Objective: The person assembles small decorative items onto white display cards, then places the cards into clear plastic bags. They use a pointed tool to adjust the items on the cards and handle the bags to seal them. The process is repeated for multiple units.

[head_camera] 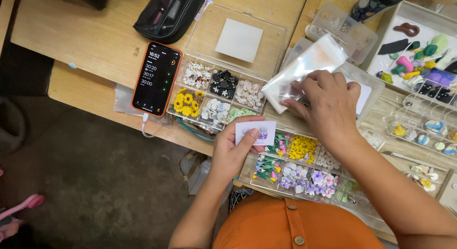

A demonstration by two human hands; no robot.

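My left hand pinches a small white card with tiny purple flower pieces on it, held over the front edge of the wooden table. To its right and a little farther back, my right hand grips a clear plastic sleeve by its lower end. The sleeve slants up toward the back. Under both hands lies a clear divided box of small yellow, purple and pink flower charms.
A second clear box with sunflower, black and white charms sits open at left, its lid raised behind. A phone in an orange case shows a timer. A black pouch lies behind. Trays of coloured parts fill the right.
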